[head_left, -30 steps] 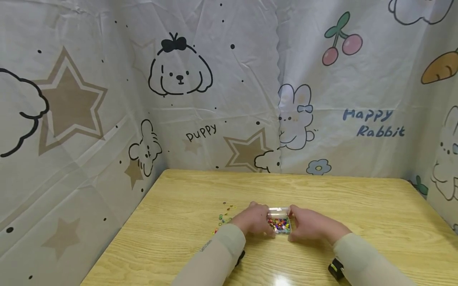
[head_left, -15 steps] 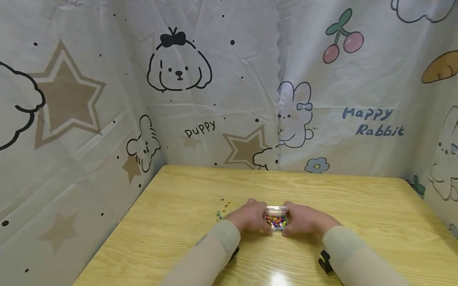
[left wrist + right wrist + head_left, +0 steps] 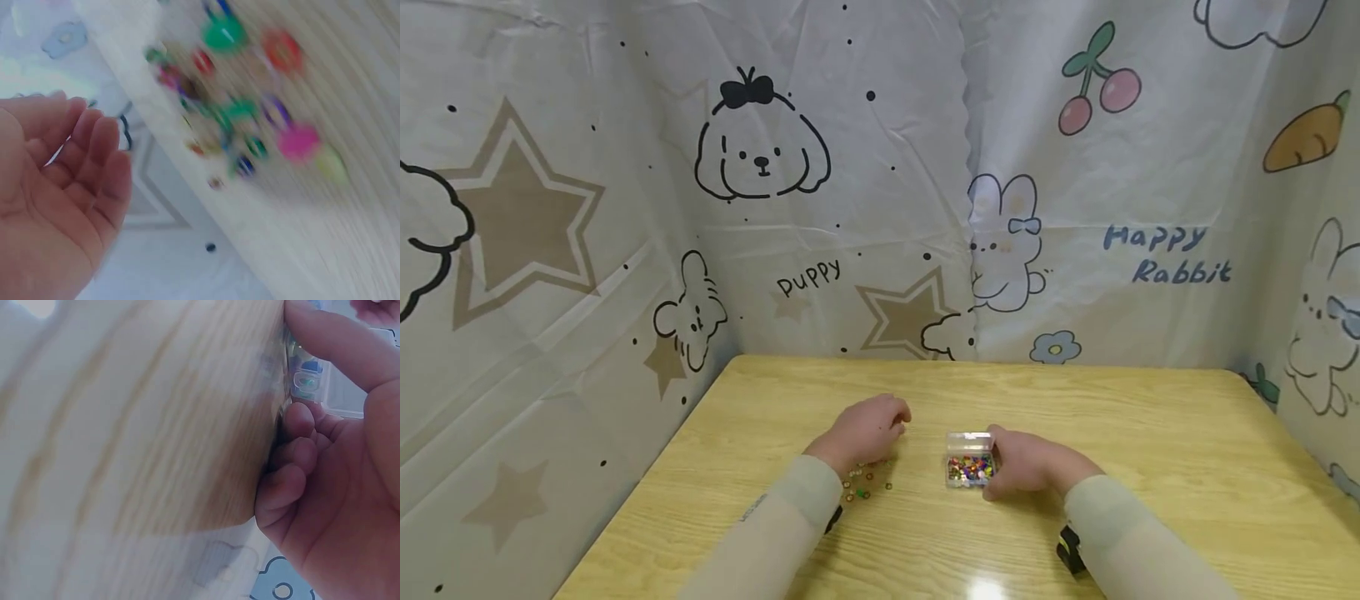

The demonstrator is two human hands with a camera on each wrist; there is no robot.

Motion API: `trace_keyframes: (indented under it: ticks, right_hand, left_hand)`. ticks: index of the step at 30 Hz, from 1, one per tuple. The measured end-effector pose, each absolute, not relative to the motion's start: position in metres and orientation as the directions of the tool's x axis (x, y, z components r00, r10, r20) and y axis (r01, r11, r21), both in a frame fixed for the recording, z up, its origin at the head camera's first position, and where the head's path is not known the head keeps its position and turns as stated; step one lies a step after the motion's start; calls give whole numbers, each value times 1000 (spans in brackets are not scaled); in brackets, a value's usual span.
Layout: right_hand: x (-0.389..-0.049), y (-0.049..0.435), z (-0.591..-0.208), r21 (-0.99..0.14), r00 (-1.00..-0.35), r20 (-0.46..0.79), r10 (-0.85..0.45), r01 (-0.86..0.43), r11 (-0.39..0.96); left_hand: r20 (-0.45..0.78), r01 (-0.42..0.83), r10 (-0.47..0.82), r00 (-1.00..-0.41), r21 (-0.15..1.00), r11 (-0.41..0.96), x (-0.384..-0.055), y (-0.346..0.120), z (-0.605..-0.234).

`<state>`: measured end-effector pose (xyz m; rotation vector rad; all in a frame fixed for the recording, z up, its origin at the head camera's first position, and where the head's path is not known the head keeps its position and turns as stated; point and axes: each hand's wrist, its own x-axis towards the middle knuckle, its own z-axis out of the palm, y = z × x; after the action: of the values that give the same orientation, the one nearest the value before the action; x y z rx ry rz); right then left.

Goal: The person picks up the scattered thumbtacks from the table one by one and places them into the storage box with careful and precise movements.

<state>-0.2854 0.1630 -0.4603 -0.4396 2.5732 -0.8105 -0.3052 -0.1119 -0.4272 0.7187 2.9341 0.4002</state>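
A small clear plastic box (image 3: 970,442) stands on the table with its hinged lid raised, filled with tiny multicoloured pieces. My right hand (image 3: 1026,462) grips its right side; the right wrist view shows the thumb and curled fingers against the clear wall (image 3: 307,381). To the left of the box, my left hand (image 3: 865,429) hovers over the table with its fingers loosely bent. In the left wrist view its palm (image 3: 69,194) holds nothing. Several small colourful toy rings (image 3: 225,32) lie loose on the table near that hand, blurred; some are hidden under the left forearm in the head view.
The yellow wood-grain table (image 3: 1150,433) reaches to a printed cloth backdrop (image 3: 910,133) at the back and both sides. A dark wrist device (image 3: 1070,550) shows below the right sleeve.
My left hand has let go of the box and moved left and farther back, over by the loose rings. My right hand keeps its grip on the box.
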Motion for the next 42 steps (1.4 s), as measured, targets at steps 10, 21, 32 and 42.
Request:
trace_keyframes:
  ticks: [10, 21, 32, 42]
  right_hand:
    - [-283, 162, -455, -598, -868, -289, -403, -165, 785]
    - [-283, 160, -456, -607, -866, -293, -405, -159, 778]
    - [-282, 162, -457, -607, -870, -293, -397, -151, 780]
    - [-284, 162, -459, -595, -873, -281, -399, -167, 786]
  left_hand:
    - [-119, 434, 459, -881, 185, 881, -309, -126, -442]
    - [-102, 430, 446, -889, 141, 892, -304, -116, -452]
    - [-64, 452, 461, -885, 117, 884, -302, -114, -445]
    - [106, 730, 725, -681, 26, 683, -281, -77, -441]
